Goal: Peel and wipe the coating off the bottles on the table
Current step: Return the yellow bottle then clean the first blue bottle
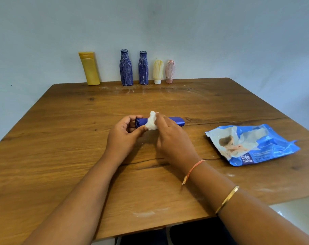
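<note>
forearms point(83, 190) outstretched, left fingers point(134, 117) gripping blue bottle point(174, 120), right fingers point(161, 119) pinching white wipe point(151, 123)

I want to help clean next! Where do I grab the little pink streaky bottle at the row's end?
Grip the small pink streaked bottle round its wide upper body, probably from the front-right: it stands on its narrow cap, a pale yellow bottle sits close on its left, and the wall is behind.
</note>
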`<move>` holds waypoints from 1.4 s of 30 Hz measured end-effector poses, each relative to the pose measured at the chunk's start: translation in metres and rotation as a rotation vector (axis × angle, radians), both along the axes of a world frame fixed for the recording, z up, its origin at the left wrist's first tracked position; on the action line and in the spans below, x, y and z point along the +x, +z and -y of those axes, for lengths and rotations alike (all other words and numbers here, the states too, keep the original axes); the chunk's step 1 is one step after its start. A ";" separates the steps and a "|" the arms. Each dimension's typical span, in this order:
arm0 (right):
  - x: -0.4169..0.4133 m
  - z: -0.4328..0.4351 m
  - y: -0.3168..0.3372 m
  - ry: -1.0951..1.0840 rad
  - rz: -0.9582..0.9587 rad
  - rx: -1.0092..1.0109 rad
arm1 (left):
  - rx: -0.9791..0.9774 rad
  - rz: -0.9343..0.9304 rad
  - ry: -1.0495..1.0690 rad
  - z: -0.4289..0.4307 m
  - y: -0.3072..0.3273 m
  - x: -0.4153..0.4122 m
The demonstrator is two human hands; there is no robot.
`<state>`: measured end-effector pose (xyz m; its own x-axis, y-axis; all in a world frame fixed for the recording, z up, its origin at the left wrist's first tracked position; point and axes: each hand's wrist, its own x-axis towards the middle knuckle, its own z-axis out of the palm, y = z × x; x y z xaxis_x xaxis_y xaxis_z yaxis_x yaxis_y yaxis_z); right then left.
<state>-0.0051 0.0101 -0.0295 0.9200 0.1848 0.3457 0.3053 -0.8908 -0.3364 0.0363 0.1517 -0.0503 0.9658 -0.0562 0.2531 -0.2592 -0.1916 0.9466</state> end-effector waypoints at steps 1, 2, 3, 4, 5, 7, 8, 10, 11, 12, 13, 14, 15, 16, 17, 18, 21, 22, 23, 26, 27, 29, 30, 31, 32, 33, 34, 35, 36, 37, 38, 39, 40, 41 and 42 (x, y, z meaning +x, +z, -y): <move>0.002 0.008 -0.003 -0.060 -0.016 0.007 | 0.006 0.000 0.010 0.000 0.001 0.000; 0.004 0.017 -0.005 -0.129 -0.040 0.022 | 0.010 0.000 0.020 0.000 0.002 0.000; 0.005 0.025 -0.007 -0.195 -0.066 0.054 | 0.014 -0.005 0.029 0.000 0.003 -0.001; 0.008 0.032 -0.008 -0.248 -0.086 0.095 | 0.013 -0.010 0.034 0.000 0.004 -0.001; 0.009 0.037 -0.008 -0.276 -0.101 0.133 | 0.009 -0.017 0.037 0.000 0.004 -0.001; 0.011 0.039 -0.006 -0.231 -0.115 0.131 | -0.018 -0.031 0.035 0.001 0.007 -0.003; 0.012 0.037 -0.004 -0.185 -0.132 0.090 | -0.035 -0.038 0.034 0.002 0.007 -0.004; 0.011 0.024 0.002 -0.101 -0.150 0.007 | -0.052 -0.047 0.035 0.004 0.007 -0.004; 0.010 0.016 0.005 -0.060 -0.136 -0.019 | -0.058 -0.051 0.030 0.004 0.006 -0.004; 0.010 0.008 0.006 -0.015 -0.114 -0.034 | -0.072 -0.057 0.020 0.005 0.006 -0.004; 0.009 0.001 0.007 0.031 -0.087 -0.040 | -0.091 -0.068 0.011 0.005 0.006 -0.004; 0.009 -0.005 0.008 0.071 -0.064 -0.042 | -0.107 -0.080 0.002 0.005 0.005 -0.004; 0.008 -0.008 0.008 0.101 -0.045 -0.042 | -0.120 -0.092 -0.002 0.004 0.005 -0.003; 0.008 -0.007 0.007 0.120 -0.031 -0.043 | -0.129 -0.106 -0.005 0.003 0.004 -0.002; 0.009 -0.003 0.006 0.123 -0.020 -0.044 | -0.142 -0.123 -0.006 0.002 0.004 -0.002; 0.010 0.004 0.005 0.106 -0.016 -0.042 | -0.160 -0.140 -0.002 0.003 0.004 -0.001; 0.018 0.028 0.003 -0.040 -0.043 0.001 | -0.203 -0.205 0.028 0.004 0.004 0.001; 0.021 0.034 0.003 -0.082 -0.060 0.026 | -0.214 -0.231 0.029 0.004 0.003 0.002; 0.023 0.038 0.003 -0.109 -0.079 0.049 | -0.222 -0.259 0.020 0.004 0.004 0.002; 0.023 0.037 0.004 -0.137 -0.104 0.072 | -0.222 -0.299 -0.017 0.006 0.003 0.001; 0.022 0.032 0.003 -0.134 -0.092 0.069 | -0.221 -0.290 -0.019 0.006 0.003 0.000; 0.016 0.017 0.002 -0.086 -0.067 0.056 | -0.219 -0.269 -0.021 0.007 0.003 -0.001; 0.013 0.007 0.001 -0.038 -0.069 0.049 | -0.220 -0.262 -0.030 0.006 0.003 -0.002; 0.011 -0.002 -0.001 0.011 -0.075 0.045 | -0.215 -0.258 -0.044 0.006 0.003 -0.002; 0.009 -0.009 -0.002 0.048 -0.078 0.047 | -0.203 -0.252 -0.056 0.005 0.003 -0.002; 0.009 -0.012 -0.003 0.065 -0.074 0.055 | -0.197 -0.247 -0.068 0.004 0.003 -0.003; 0.009 -0.013 -0.003 0.067 -0.063 0.067 | -0.207 -0.245 -0.084 0.003 0.003 -0.003; 0.012 -0.011 -0.004 0.064 -0.055 0.073 | -0.206 -0.241 -0.101 0.003 0.002 -0.004; 0.013 -0.008 -0.003 0.063 -0.058 0.071 | -0.181 -0.232 -0.113 0.003 0.001 -0.004; 0.015 -0.005 -0.002 0.064 -0.072 0.066 | -0.136 -0.224 -0.118 0.003 0.000 -0.004; 0.017 -0.002 -0.002 0.064 -0.090 0.063 | -0.093 -0.216 -0.110 0.002 0.000 -0.003; 0.019 0.002 -0.002 0.055 -0.109 0.073 | -0.064 -0.206 -0.095 0.002 -0.001 -0.002; 0.021 0.008 -0.003 0.028 -0.122 0.090 | -0.053 -0.196 -0.074 0.001 -0.001 -0.001; 0.023 0.015 -0.005 -0.018 -0.128 0.107 | -0.059 -0.187 -0.057 0.000 -0.001 0.000; 0.025 0.023 -0.006 -0.075 -0.137 0.120 | -0.076 -0.180 -0.045 0.000 0.000 0.000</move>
